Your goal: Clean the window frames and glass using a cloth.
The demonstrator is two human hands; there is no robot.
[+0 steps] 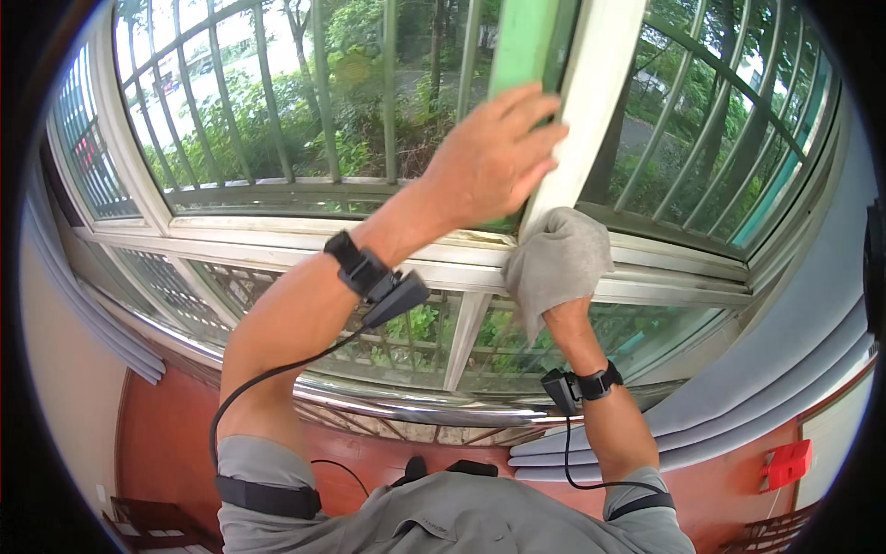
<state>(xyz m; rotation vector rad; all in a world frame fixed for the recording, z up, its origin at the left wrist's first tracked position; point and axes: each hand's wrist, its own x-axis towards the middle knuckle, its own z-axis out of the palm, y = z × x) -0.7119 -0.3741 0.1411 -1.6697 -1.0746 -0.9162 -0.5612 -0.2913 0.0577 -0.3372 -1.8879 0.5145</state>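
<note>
A grey cloth (578,253) is draped over my right hand (564,266), which presses it on the white window frame where the upright post (597,90) meets the lower rail. The cloth hides my right fingers, and one corner of it hangs down. My left hand (493,156) is raised to the left of the post, its fingers apart and their tips at the post's edge; I see nothing in it. Whether it touches the frame I cannot tell. Behind the left hand is the window glass (360,138), with a green strip (522,48) beside the post.
Metal bars (329,104) stand outside the glass. A shiny metal rail (415,408) runs between my body and the lower panes. Grey-blue curtains hang at the right (761,360) and left (69,277). A red object (788,465) is at the lower right.
</note>
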